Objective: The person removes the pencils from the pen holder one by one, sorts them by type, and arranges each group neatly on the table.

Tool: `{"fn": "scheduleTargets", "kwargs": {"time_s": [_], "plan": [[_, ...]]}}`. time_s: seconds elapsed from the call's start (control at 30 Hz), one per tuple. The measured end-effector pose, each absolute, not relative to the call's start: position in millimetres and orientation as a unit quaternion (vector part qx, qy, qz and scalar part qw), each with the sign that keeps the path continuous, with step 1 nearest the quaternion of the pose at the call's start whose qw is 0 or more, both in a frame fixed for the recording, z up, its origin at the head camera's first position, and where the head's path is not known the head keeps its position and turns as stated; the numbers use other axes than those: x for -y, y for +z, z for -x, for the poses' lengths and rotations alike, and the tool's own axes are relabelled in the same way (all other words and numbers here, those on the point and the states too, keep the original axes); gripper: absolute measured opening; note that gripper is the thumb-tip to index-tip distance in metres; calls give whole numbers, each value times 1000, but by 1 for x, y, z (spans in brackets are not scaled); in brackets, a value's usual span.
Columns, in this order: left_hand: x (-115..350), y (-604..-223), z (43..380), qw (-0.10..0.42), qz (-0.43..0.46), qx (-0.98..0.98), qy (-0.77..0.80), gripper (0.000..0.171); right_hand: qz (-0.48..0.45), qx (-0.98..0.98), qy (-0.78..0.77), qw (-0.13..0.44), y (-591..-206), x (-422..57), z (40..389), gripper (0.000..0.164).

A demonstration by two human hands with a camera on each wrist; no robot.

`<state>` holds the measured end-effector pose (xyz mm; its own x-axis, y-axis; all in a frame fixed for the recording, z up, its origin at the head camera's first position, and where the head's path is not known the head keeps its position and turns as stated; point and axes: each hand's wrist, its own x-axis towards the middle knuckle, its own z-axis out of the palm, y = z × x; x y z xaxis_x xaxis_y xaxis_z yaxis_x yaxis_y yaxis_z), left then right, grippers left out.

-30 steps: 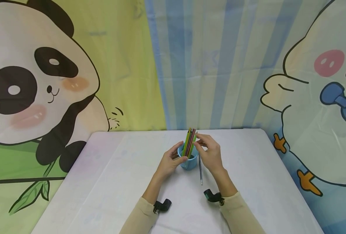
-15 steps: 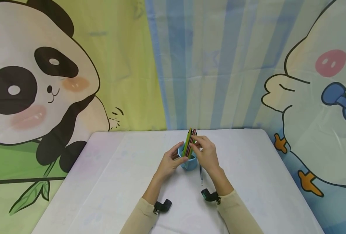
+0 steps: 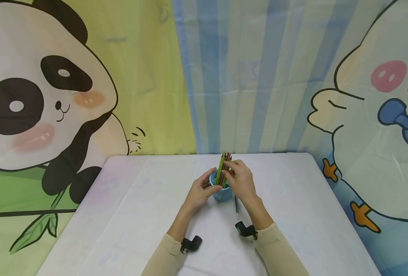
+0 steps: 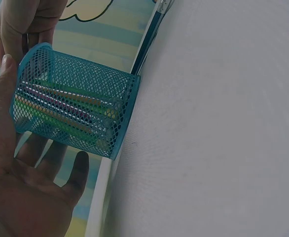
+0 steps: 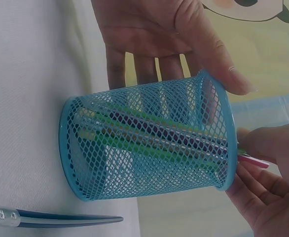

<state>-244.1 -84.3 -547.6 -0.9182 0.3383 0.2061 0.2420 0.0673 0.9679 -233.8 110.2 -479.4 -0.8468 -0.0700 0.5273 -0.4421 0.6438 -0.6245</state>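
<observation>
A white surface (image 3: 128,222) stands before a printed backdrop (image 3: 155,115): a panda (image 3: 62,111) on yellow-green, blue stripes (image 3: 210,76), a pale bird (image 3: 372,161) with blue bow (image 3: 401,119)

Head: high, well back, forward-down over table (image 3: 121,230) | left wrist: close, forward, rolled sideways | right wrist: close, opposite roll | wrists share mesh cup (image 5: 149,182)

head view: right hand (image 3: 241,183) hides upper part of dark stick (image 3: 237,209); chick figure (image 3: 379,168) cut off by right edge. right wrist view: mesh cup (image 5: 134,173) veils lower ends of pencils (image 3: 221,170); stick cut off by left edge.
</observation>
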Motion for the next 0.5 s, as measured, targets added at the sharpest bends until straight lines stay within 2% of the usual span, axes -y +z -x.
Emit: {"fn": "scheduleTargets", "kwargs": {"time_s": [0.5], "plan": [[85, -548, 244, 38, -197, -730, 653, 73, -126, 879, 388, 246, -482, -104, 238, 31]]}}
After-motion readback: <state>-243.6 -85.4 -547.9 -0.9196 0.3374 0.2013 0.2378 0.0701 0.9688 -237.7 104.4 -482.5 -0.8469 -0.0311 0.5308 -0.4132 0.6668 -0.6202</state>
